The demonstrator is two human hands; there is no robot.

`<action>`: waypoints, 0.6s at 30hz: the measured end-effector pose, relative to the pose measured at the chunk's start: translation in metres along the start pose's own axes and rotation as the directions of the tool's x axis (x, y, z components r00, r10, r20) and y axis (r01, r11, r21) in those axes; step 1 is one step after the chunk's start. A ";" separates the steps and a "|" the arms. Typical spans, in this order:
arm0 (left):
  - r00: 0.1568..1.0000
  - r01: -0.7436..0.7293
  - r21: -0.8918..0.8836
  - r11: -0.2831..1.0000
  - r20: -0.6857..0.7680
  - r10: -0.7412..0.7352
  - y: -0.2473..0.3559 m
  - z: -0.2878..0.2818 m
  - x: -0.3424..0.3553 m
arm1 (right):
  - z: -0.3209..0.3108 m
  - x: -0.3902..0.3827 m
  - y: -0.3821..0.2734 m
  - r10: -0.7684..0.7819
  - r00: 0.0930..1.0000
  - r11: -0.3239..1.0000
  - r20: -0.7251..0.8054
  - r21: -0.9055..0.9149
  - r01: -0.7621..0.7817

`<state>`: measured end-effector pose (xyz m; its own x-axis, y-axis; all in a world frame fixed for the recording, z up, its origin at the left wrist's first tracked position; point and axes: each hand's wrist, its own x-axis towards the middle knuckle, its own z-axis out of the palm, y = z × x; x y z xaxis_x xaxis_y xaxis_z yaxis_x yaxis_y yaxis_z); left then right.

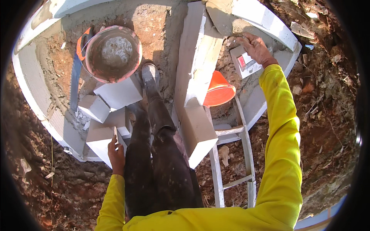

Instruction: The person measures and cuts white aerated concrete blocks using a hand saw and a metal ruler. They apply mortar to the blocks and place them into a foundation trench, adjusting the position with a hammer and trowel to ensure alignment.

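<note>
My left hand [116, 158] is low by my legs, in front of a pale block [101, 140], its fingers closed on a thin white stick that looks like a cigarette [115, 131]. Stretched out to the far right, my right hand [256, 49] hangs over a small light block [238, 57]. Its fingers are curled together, and what they hold, if anything, cannot be made out. On that block, beside the wrist, lies a small red and white packet [244, 61]. A flat, rounded, mortar-coloured piece [219, 16] lies up and left of this hand.
A mortar-smeared bucket [89, 61] stands at upper left, beside a handsaw [75, 79] with an orange handle. Several cut blocks [119, 92] lie near my boots. Right of the long block wall [192, 57] are an orange bucket [219, 92] and a metal ladder [246, 154]. Curved block walls enclose this.
</note>
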<state>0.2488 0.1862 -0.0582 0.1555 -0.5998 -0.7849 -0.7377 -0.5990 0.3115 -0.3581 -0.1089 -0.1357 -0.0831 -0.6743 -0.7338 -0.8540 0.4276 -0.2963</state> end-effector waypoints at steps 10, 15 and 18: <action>1.000 -0.009 -0.009 1.000 0.008 0.009 0.006 -0.002 0.010 | 0.139 -0.114 0.094 -0.304 0.893 0.946 0.332 0.216 0.242; 0.999 0.036 -0.012 0.999 0.009 -0.036 -0.007 -0.010 -0.001 | 0.107 -0.143 0.069 -0.233 0.937 0.913 0.261 -0.273 0.304; 1.000 -0.024 0.055 0.998 0.005 0.024 -0.028 -0.016 -0.005 | 0.100 -0.175 0.060 -0.184 0.982 0.932 0.033 -0.313 0.185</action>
<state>0.2789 0.1974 -0.0548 0.1347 -0.6113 -0.7799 -0.7764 -0.5541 0.3003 -0.3438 0.0949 -0.0859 0.0922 -0.7212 -0.6866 -0.9716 0.0857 -0.2205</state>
